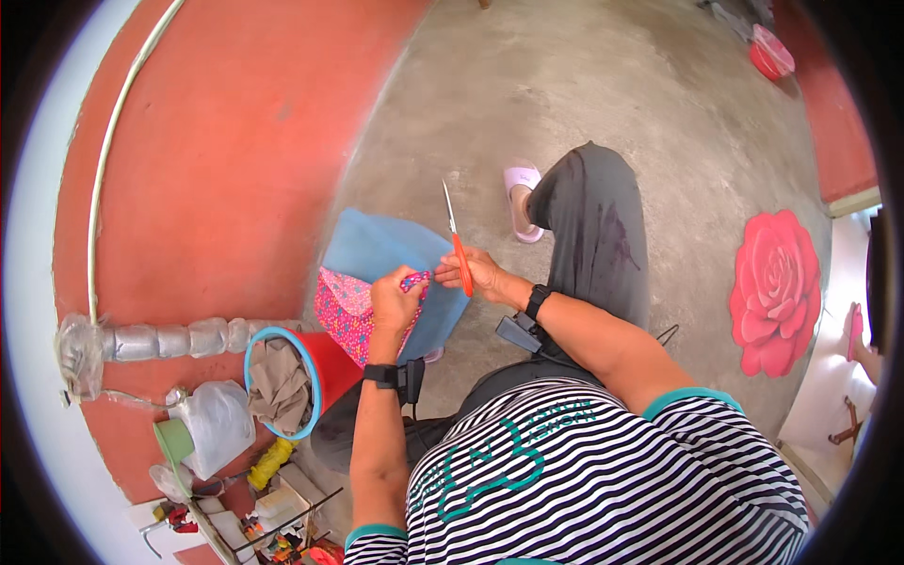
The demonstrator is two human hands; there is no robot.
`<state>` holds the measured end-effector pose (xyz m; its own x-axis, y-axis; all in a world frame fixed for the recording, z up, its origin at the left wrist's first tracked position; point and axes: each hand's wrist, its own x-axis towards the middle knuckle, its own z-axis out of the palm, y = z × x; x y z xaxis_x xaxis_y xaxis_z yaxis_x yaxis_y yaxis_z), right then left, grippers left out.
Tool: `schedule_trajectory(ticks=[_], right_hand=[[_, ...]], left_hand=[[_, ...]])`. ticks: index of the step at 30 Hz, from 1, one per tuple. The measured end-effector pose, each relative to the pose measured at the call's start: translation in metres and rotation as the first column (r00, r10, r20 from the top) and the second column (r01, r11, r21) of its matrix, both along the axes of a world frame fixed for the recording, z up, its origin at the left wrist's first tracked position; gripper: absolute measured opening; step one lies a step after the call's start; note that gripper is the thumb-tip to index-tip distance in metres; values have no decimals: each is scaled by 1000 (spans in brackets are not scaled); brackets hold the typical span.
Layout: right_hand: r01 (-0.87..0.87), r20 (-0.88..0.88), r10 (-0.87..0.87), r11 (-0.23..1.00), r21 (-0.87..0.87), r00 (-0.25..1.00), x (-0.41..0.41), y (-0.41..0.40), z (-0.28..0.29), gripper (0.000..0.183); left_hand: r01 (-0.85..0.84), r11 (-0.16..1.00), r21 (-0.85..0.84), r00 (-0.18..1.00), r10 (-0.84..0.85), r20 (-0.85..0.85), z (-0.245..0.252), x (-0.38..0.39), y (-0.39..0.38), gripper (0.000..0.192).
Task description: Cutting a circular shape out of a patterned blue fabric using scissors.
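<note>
My left hand point(397, 300) grips the gathered edge of a pink floral-patterned cloth point(346, 314), which hangs below it. Blue fabric point(381, 247) lies beside and beneath the floral cloth and spreads under both hands. Close by on the right, my right hand point(477, 274) holds orange-handled scissors point(459, 254) against the palm, with the blades pointing away from me. Its fingertips are near the cloth's edge; whether they pinch anything I cannot tell.
A red bucket point(339, 364) with brown cloth point(279, 385) inside stands at the left by the red wall point(233, 141). Nearby are a plastic bag point(219, 427) and a cluttered rack point(282, 508). A rose-shaped mat point(775, 293) lies at right.
</note>
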<state>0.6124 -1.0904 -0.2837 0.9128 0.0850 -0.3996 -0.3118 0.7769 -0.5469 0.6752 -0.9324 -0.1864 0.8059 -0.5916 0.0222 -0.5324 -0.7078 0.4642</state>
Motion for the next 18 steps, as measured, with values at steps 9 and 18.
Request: schedule_trajectory(ticks=[9, 18], right_hand=[[-175, 137, 214, 952, -250, 967, 29, 38, 64, 44], [-276, 152, 297, 950, -145, 943, 60, 86, 61, 50]], left_hand=[[-201, 958, -203, 976, 180, -121, 66, 48, 67, 11], [-251, 939, -235, 967, 231, -111, 63, 98, 90, 11]])
